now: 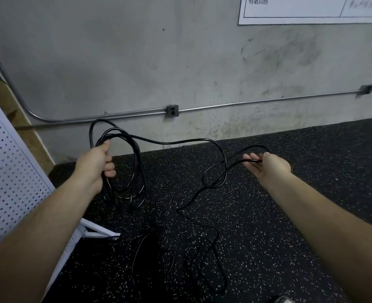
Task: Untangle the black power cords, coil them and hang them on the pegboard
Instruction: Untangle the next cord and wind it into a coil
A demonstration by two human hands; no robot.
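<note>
My left hand (pixel 97 162) grips a bundle of several hanging loops of black power cord (pixel 134 169), held up in front of the wall. From the bundle the cord runs right in a slack arc to my right hand (pixel 266 166), which holds a strand across its curled fingers. Below that hand the cord twists into a small loop (pixel 215 176) and trails down to the floor. More black cord (pixel 215 267) lies loose on the dark floor near my feet, hard to make out. The white pegboard (pixel 7 171) stands at the left, beside my left forearm.
A grey concrete wall with a metal conduit and an outlet box (pixel 172 110) runs behind. The floor is black speckled rubber matting (pixel 290 215). The pegboard's white foot (pixel 97 231) juts onto the floor. A shoe tip (pixel 283 300) shows at the bottom edge.
</note>
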